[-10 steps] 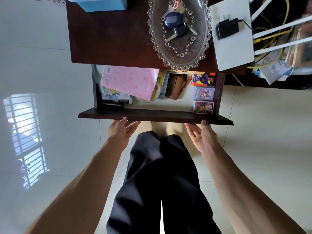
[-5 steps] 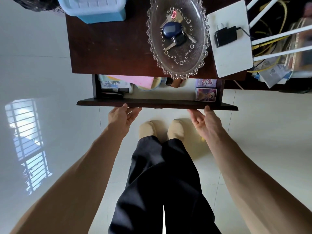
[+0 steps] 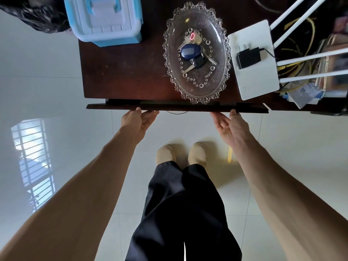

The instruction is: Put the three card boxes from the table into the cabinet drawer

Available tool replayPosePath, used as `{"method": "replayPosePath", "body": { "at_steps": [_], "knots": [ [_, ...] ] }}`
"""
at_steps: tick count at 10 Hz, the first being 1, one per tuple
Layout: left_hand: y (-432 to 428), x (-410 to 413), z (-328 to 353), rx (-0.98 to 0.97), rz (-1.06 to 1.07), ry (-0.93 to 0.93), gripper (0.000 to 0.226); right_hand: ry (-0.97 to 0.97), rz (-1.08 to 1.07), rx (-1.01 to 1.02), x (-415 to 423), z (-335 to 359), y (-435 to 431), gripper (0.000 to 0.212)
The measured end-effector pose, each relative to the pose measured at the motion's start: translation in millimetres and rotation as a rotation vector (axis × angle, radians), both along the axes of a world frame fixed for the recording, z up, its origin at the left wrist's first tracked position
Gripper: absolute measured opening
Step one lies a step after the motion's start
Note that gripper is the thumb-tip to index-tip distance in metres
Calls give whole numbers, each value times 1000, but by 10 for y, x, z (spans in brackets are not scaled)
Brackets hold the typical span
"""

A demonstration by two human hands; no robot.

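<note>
While a second ago the drawer (image 3: 177, 107) stood well out, showing three card boxes stacked along its right side, it now sits almost flush under the near edge of the cabinet top (image 3: 124, 72); only its dark front board shows. Interior hidden, so the card boxes cannot be seen now; judged to be inside, since none lies on the top.

Left hand (image 3: 138, 122): fingers extended, fingertips pressed up against the underside or face of the drawer front, left of centre. Not clenched, not holding anything, a flat push. Right hand (image 3: 228, 124): same posture, palm turned inward, thumb touching the front board toward its right end. Loose, nothing grasped.

On the cabinet top: glass dish (image 3: 196, 53) with keys, overhanging the near edge slightly; blue-and-white plastic box (image 3: 105, 19) far left; white router (image 3: 253, 61) with a black adapter (image 3: 248, 57) lying on it, right.

Judgement: placing looks done, and closing is at its last stretch. A thin dark gap shows between front board and cabinet, so a final nudge may be wanted. Whether the drawer is fully seated cannot be told.
</note>
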State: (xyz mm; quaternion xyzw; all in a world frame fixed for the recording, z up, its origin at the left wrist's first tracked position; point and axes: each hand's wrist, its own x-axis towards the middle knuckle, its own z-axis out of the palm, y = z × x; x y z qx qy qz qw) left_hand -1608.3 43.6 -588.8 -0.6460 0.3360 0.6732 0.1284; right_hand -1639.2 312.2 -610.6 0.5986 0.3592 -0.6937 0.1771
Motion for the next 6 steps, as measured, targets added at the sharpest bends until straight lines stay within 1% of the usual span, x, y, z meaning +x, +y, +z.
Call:
{"method": "replayPosePath", "body": {
  "at_steps": [2,3,4,5,6],
  "knots": [
    [11,-137,19,5,140,89,25,27,-34,-13,-180,16,-57,18],
    [28,-229,1,-48,130,72,35,27,-51,-25,-259,36,-87,20],
    [29,-253,16,-88,54,75,41,14,-37,-22,-255,68,-99,23],
    [30,-209,75,-76,8,78,35,49,50,-21,-166,260,-97,19],
    [20,-6,127,-73,-95,23,28,146,139,42,-22,593,18,26]
  ]
}}
